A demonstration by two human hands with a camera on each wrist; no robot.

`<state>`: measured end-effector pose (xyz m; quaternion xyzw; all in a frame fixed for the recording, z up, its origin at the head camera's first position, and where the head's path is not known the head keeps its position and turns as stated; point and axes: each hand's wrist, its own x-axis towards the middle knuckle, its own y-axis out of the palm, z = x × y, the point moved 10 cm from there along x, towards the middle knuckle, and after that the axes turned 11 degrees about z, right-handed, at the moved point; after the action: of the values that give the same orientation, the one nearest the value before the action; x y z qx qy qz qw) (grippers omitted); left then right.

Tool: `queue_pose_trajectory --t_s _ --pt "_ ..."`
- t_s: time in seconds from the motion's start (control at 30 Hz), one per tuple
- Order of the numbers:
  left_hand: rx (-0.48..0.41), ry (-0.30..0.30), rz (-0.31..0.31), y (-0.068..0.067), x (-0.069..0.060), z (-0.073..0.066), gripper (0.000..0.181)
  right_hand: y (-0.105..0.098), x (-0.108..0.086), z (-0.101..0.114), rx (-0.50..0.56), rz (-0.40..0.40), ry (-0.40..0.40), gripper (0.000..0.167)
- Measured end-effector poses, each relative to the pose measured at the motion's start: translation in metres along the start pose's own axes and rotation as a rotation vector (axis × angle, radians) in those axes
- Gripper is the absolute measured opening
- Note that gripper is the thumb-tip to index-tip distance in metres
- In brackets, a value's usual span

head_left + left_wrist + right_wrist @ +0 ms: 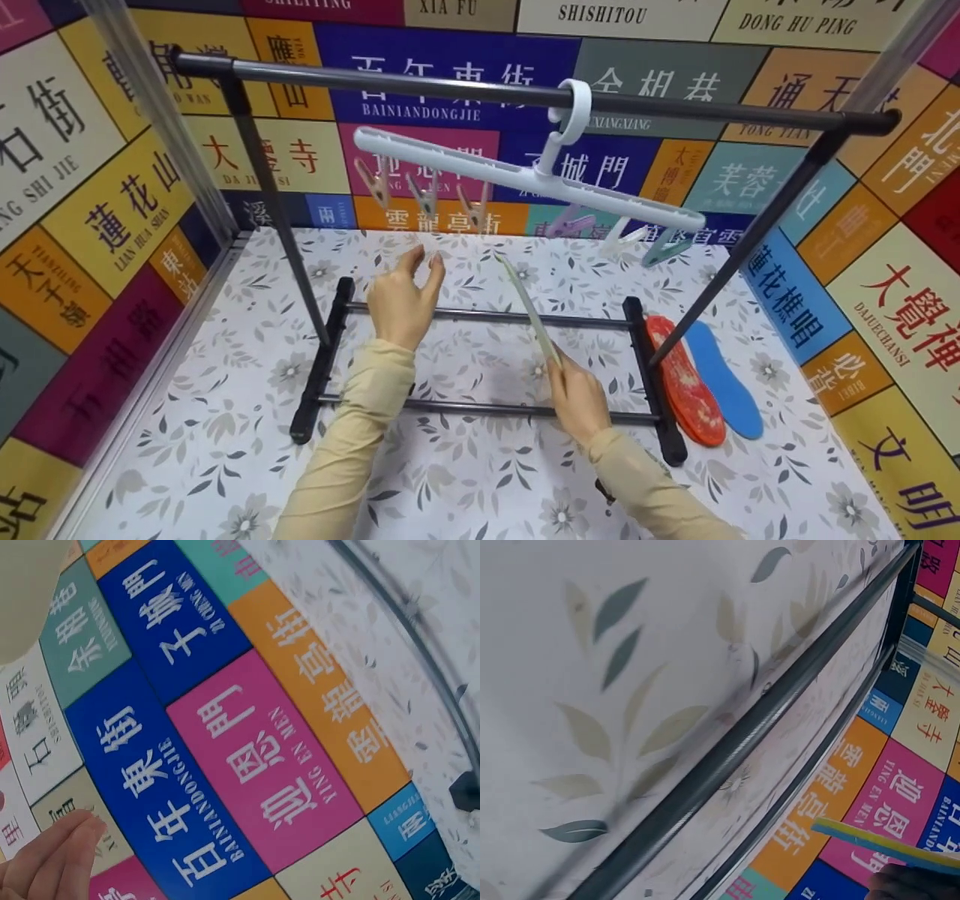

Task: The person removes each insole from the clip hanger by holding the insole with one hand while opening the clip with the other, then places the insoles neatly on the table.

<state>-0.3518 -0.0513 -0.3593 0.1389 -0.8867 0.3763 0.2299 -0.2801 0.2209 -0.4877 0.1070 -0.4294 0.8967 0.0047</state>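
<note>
My right hand (579, 394) grips the near end of a thin insole (529, 304), seen edge-on and slanting up and away. In the right wrist view the insole (885, 844) shows a yellow and a blue layer, with dark, shadowed fingers below it. My left hand (405, 304) is raised at the rack's left side, thumb and forefinger apart, holding nothing. Above both hands, a white clip hanger (525, 178) hangs tilted from the rack's top rail (450, 88). Several coloured clips hang from it, including a pink clip (373, 182) and a green clip (667, 247).
A red insole (686, 382) and a blue insole (726, 382) lie side by side by the rack's right foot (654, 375). Two lower bars (487, 407) join the rack's feet. Patterned walls (457, 75) enclose the flowered table (225, 442) at the back and sides.
</note>
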Motion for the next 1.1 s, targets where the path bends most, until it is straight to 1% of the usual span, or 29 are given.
queue_pose_trajectory --t_s 0.17,0.3,0.43,0.5,0.6,0.77,0.87,1.1 --pt "-0.009 0.014 0.035 0.013 -0.017 -0.001 0.038 -0.009 -0.009 -0.009 0.012 -0.050 0.003 0.022" --pt "0.006 0.007 0.055 0.022 -0.030 0.001 0.041 -0.019 -0.017 -0.012 0.000 -0.110 -0.018 0.020" --pt "0.009 -0.007 0.072 0.030 -0.042 0.002 0.043 -0.026 -0.027 -0.020 -0.012 -0.141 -0.007 0.019" --pt "0.002 -0.018 0.091 0.034 -0.048 0.003 0.043 -0.028 -0.032 -0.026 -0.005 -0.150 0.009 0.019" --pt "-0.018 -0.016 0.116 0.040 -0.056 0.003 0.045 -0.032 -0.040 -0.037 -0.010 -0.165 0.031 0.020" --pt "-0.048 0.008 0.119 0.046 -0.069 0.005 0.048 -0.038 -0.056 -0.049 -0.044 -0.183 0.040 0.019" --pt "-0.058 0.011 0.128 0.050 -0.076 0.005 0.048 -0.045 -0.066 -0.055 -0.068 -0.194 0.042 0.017" --pt "-0.063 0.013 0.176 0.061 -0.097 0.004 0.046 -0.060 -0.089 -0.078 -0.043 -0.185 0.085 0.020"
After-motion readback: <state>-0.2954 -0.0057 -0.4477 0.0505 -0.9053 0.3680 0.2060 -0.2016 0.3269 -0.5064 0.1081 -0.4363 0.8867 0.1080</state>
